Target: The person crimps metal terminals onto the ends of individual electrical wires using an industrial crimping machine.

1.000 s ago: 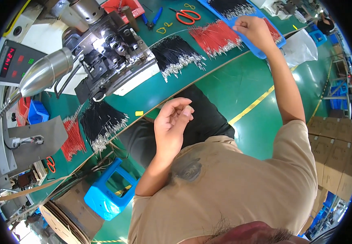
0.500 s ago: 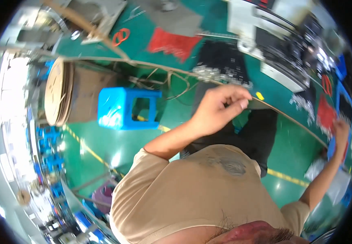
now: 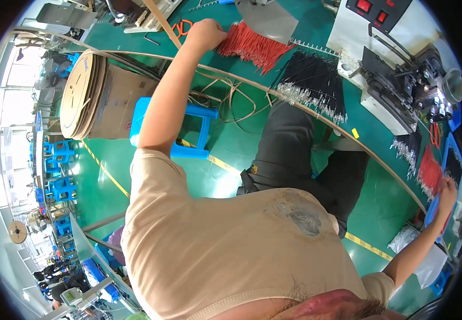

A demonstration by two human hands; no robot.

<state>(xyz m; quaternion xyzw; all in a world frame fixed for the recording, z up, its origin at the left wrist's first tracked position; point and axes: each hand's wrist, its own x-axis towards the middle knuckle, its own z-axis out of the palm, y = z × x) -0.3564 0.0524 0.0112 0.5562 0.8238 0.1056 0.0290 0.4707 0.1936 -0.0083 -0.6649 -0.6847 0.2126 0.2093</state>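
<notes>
My left hand reaches over the green bench to the left end of a bundle of red wires. Its fingers are curled together at the bundle's edge; whatever they pinch is too small to make out. A grey metal plate lies over part of these wires. Beside them is a bundle of black wires with shiny metal ends at the bench edge. Far to the right, my right hand has its fingers drawn together near a smaller red wire bundle and a blue tray; anything between them is hidden.
A bench machine stands right of the black wires. Orange-handled scissors lie by my left wrist, another pair at the right. Below the bench edge are a blue stool and a cardboard box beside round cardboard reel discs.
My left hand has swung from the bench edge above my lap, far and left to the red wires. My right hand stays by the small red bundle, slightly nearer. The view has shifted.
</notes>
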